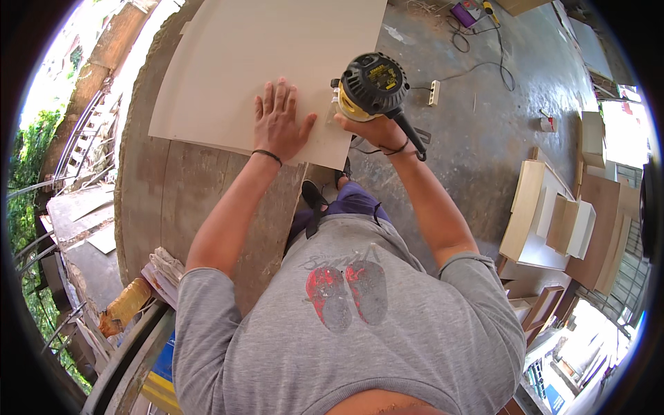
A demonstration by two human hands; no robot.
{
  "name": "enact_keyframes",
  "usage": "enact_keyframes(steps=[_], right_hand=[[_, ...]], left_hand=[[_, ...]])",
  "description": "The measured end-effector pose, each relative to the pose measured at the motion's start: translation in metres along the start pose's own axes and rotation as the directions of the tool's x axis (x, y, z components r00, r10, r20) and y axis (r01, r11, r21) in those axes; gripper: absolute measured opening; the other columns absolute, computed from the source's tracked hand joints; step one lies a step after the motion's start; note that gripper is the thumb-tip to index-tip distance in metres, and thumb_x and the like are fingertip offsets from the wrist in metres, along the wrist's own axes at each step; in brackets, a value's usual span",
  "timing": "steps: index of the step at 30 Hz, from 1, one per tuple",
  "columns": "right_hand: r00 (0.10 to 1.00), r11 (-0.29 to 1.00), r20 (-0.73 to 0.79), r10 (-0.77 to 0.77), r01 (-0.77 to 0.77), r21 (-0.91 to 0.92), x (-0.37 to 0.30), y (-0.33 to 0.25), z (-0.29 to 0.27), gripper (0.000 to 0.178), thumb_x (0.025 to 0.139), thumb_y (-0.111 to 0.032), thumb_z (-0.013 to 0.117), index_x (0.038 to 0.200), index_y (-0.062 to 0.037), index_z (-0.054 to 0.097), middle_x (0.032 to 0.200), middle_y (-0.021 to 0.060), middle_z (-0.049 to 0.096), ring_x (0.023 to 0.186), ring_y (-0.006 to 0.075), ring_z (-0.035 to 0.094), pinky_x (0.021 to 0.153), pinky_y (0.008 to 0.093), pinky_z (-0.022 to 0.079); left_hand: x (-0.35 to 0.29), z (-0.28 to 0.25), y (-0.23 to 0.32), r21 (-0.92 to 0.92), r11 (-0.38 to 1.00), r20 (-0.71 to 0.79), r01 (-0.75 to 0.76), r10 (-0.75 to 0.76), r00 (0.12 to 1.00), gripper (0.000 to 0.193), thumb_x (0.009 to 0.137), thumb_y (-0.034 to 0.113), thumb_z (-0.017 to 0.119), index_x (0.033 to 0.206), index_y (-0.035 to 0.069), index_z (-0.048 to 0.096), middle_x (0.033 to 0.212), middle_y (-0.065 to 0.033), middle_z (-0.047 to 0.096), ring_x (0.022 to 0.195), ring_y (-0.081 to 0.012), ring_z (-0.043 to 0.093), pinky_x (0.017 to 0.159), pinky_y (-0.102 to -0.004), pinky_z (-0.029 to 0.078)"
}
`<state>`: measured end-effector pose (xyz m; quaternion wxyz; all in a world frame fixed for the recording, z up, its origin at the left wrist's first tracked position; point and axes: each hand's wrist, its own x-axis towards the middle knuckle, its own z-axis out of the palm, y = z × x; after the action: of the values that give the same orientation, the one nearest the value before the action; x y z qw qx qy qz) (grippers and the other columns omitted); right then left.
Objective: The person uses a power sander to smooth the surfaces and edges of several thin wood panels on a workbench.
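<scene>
A yellow and black trim router (373, 84) stands at the right edge of a large pale board (228, 76). My right hand (370, 130) is wrapped round the router's yellow body, partly hidden beneath its black top. The router's cord bends down past my right wrist. My left hand (281, 124) lies flat on the board near its front edge, fingers spread, holding nothing. The board rests on a worn wooden table (200, 187) and reaches out past the table's right side. The router's bit is hidden.
A white power strip (434, 93) lies on the grey floor (470, 131) to the right, with a black cable running from it. A purple box (467, 12) sits far right. Wooden cabinet parts (543, 214) and a small paint pot (548, 124) stand at right. Scraps (124, 308) crowd the lower left.
</scene>
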<state>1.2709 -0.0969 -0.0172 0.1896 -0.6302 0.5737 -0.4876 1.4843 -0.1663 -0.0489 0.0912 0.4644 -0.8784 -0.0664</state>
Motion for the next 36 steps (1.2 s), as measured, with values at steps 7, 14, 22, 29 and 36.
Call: enact_keyframes(steps=[7, 14, 22, 29, 36], right_hand=[[0.999, 0.999, 0.02, 0.037, -0.036, -0.038, 0.012, 0.008, -0.003, 0.045, 0.063, -0.031, 0.086, 0.102, -0.0121, 0.072, 0.097, 0.0079, 0.072, 0.089, 0.0243, 0.07, 0.079, 0.036, 0.056], [0.989, 0.99, 0.058, 0.137, -0.135, -0.04, 0.031, 0.017, -0.013, 0.05, 0.062, -0.033, 0.086, 0.105, -0.0127, 0.07, 0.105, 0.0098, 0.069, 0.095, 0.0275, 0.067, 0.083, 0.0375, 0.055], [0.999, 0.986, 0.001, 0.042, -0.041, -0.16, 0.059, 0.026, -0.025, 0.052, 0.068, -0.035, 0.086, 0.108, -0.007, 0.068, 0.102, 0.0094, 0.071, 0.094, 0.0207, 0.069, 0.081, 0.0344, 0.056], [0.997, 0.978, -0.024, 0.079, -0.083, -0.191, 0.093, 0.041, -0.037, 0.056, 0.066, -0.04, 0.086, 0.106, -0.0057, 0.068, 0.1, 0.0113, 0.072, 0.093, 0.0236, 0.069, 0.081, 0.0358, 0.055], [0.996, 0.985, -0.062, 0.069, -0.078, -0.153, 0.131, 0.067, -0.047, 0.057, 0.064, -0.041, 0.086, 0.105, -0.0056, 0.068, 0.1, 0.0117, 0.072, 0.095, 0.0252, 0.069, 0.082, 0.037, 0.055]], left_hand=[[-0.001, -0.002, -0.001, -0.009, 1.0, -0.014, -0.011, 0.011, 1.0, 0.071, 0.093, 0.052, 0.049, 0.146, 0.007, 0.036, 0.157, -0.0148, 0.025, 0.146, -0.0372, 0.017, 0.118, -0.0519, 0.013], [0.0, -0.005, 0.0, -0.015, 1.0, -0.014, -0.015, 0.015, 1.0, 0.07, 0.093, 0.051, 0.049, 0.146, 0.006, 0.037, 0.157, -0.0151, 0.024, 0.146, -0.0364, 0.017, 0.119, -0.0504, 0.012], [-0.002, -0.008, 0.0, -0.001, 1.0, 0.02, -0.014, 0.014, 1.0, 0.072, 0.093, 0.053, 0.048, 0.146, 0.005, 0.037, 0.157, -0.0163, 0.025, 0.146, -0.0367, 0.017, 0.119, -0.0495, 0.012], [-0.004, -0.009, -0.001, -0.027, 0.999, 0.021, -0.021, 0.021, 1.0, 0.073, 0.093, 0.052, 0.049, 0.146, 0.004, 0.037, 0.157, -0.0168, 0.024, 0.146, -0.0373, 0.016, 0.119, -0.0498, 0.012], [-0.008, -0.012, -0.002, -0.055, 0.998, 0.031, -0.026, 0.028, 0.999, 0.072, 0.092, 0.049, 0.052, 0.146, 0.003, 0.036, 0.158, -0.0172, 0.023, 0.146, -0.0393, 0.016, 0.118, -0.0511, 0.013]])
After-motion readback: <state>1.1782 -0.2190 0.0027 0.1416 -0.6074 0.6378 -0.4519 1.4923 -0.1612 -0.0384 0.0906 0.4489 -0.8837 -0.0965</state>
